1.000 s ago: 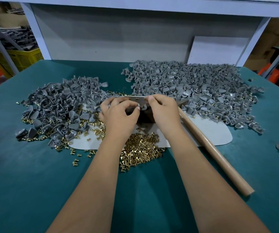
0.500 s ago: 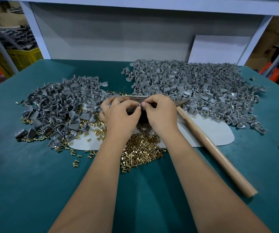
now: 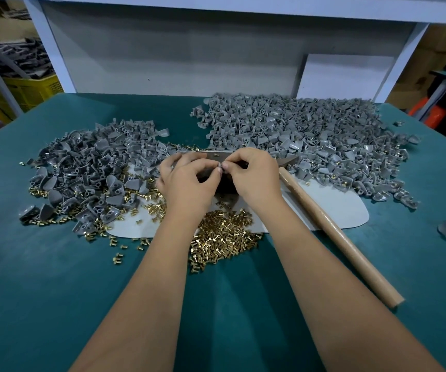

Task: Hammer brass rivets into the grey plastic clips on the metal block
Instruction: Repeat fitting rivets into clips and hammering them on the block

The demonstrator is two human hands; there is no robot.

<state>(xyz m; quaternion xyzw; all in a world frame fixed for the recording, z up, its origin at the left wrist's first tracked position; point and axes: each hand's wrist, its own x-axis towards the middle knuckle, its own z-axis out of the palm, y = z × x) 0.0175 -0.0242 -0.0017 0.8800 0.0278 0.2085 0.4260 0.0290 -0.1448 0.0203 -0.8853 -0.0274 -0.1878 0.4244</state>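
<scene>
A worker's left hand [image 3: 187, 181] and right hand [image 3: 254, 175] meet over the metal block [image 3: 216, 154] at the middle of a green table [image 3: 41, 291], fingertips pinched together on a small grey clip [image 3: 220, 165], apparently seating a rivet in it, though the piece is too small to make out clearly. The left thumb and forefinger close on the clip from one side; the right thumb and forefinger nip it from the other. The hammer [image 3: 337, 234] lies untouched just right of the right wrist, its wooden handle running toward the near right, its head tucked beside the block.

Loose rivets [image 3: 224, 240] heap on a pale mat [image 3: 337, 210] below the hands. One pile of clips [image 3: 87, 167] spreads to the left and a larger pile [image 3: 297, 135] to the right and behind.

The risk from here lies in the swap to the hammer: if the right hand lets go before the rivet sits straight, it may tip or drop into the heap below. A blow on a canted rivet could bend it or split the plastic, and the left fingers, so close to the clip, stand in the hammer's path.

The hands cover most of the block, so how the clip rests on it cannot be seen, nor whether a rivet is already in the hole.
</scene>
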